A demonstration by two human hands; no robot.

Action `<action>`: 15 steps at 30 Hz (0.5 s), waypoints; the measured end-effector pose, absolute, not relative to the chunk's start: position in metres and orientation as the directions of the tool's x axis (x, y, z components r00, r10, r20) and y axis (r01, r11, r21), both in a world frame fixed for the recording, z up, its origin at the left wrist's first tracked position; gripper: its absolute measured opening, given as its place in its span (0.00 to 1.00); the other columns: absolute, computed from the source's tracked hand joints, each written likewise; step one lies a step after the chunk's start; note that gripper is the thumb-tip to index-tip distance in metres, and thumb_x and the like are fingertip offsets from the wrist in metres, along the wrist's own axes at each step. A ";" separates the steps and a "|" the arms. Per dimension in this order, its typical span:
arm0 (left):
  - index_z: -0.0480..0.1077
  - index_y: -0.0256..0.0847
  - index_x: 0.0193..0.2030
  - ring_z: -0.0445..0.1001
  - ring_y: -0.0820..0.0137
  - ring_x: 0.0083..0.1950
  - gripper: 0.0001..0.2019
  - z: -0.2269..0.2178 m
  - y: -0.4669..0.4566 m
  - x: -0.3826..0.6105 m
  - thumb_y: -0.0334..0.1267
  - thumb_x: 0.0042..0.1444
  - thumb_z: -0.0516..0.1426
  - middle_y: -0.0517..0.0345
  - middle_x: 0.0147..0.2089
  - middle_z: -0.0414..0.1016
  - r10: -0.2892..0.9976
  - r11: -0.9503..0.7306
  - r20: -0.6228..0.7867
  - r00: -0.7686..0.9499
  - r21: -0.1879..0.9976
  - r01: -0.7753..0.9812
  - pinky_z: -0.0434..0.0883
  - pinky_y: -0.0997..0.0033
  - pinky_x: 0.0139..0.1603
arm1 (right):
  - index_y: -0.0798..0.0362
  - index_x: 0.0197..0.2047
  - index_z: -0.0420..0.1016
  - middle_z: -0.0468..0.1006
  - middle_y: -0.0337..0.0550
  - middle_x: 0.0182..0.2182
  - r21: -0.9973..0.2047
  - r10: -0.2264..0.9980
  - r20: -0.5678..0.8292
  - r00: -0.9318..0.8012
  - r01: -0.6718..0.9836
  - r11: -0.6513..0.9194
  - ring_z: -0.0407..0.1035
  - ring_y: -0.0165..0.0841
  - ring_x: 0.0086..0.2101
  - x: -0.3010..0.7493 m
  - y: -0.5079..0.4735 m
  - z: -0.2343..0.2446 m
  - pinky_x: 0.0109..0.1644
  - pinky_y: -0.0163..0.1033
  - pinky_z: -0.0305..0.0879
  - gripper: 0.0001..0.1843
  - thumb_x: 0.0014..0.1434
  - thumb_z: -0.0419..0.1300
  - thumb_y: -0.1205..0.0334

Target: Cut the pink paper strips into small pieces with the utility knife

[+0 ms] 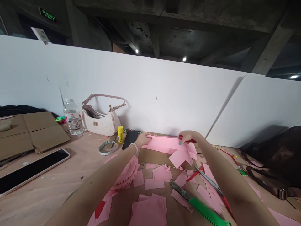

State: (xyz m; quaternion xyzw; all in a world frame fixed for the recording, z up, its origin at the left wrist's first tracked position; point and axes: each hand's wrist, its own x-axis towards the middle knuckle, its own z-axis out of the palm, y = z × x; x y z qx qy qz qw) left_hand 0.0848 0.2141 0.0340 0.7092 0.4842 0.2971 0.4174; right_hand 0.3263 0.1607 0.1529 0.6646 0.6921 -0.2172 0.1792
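White partition walls (117, 78) rise behind a plywood desk (39, 205) under a dark concrete ceiling. Along the wall stand a water bottle (72, 116), a cream handbag (101, 116), and a yellow glue stick (120, 134).

A pink paper sheet (164, 145) lies at the far edge of a cardboard piece (160, 157), near the wall, with both hands at it. The left hand (143, 139) rests on the sheet's left end, its fingers (147, 136) lying flat and slightly spread. The right hand (185, 137) is at the far edge, its fingers (181, 137) curled down with a red strip (192, 141) just beside them; whether they pinch the paper, I cannot tell.

Cut pink squares (148, 210) are stacked near the person, below a pleated pink paper fan (125, 174). A green-handled utility knife (202, 210) and red-handled scissors (208, 180) lie among loose scraps.
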 end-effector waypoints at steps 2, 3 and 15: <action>0.63 0.36 0.50 0.69 0.65 0.44 0.14 0.038 0.217 0.087 0.38 0.59 0.52 0.50 0.48 0.66 0.925 -0.167 -0.003 0.380 0.895 0.413 0.70 0.60 0.42 | 0.56 0.48 0.66 0.71 0.45 0.44 -0.049 0.850 -0.526 -0.027 0.999 0.002 0.69 0.35 0.39 0.339 0.154 0.164 0.40 0.45 0.68 0.13 0.60 0.54 0.61; 0.63 0.36 0.50 0.69 0.65 0.44 0.14 0.041 0.219 0.090 0.38 0.59 0.52 0.50 0.49 0.66 0.921 -0.165 -0.007 0.390 0.899 0.405 0.70 0.60 0.42 | 0.56 0.48 0.67 0.71 0.45 0.44 -0.046 0.855 -0.519 -0.019 0.999 -0.006 0.70 0.35 0.39 0.344 0.152 0.171 0.40 0.45 0.68 0.13 0.60 0.54 0.61; 0.64 0.35 0.50 0.69 0.64 0.45 0.14 0.046 0.223 0.099 0.39 0.59 0.53 0.51 0.49 0.66 0.932 -0.186 -0.073 0.356 0.746 0.640 0.69 0.59 0.43 | 0.56 0.48 0.66 0.71 0.45 0.45 -0.042 0.841 -0.539 0.049 0.996 -0.085 0.69 0.36 0.40 0.332 0.154 0.154 0.41 0.45 0.68 0.14 0.60 0.55 0.61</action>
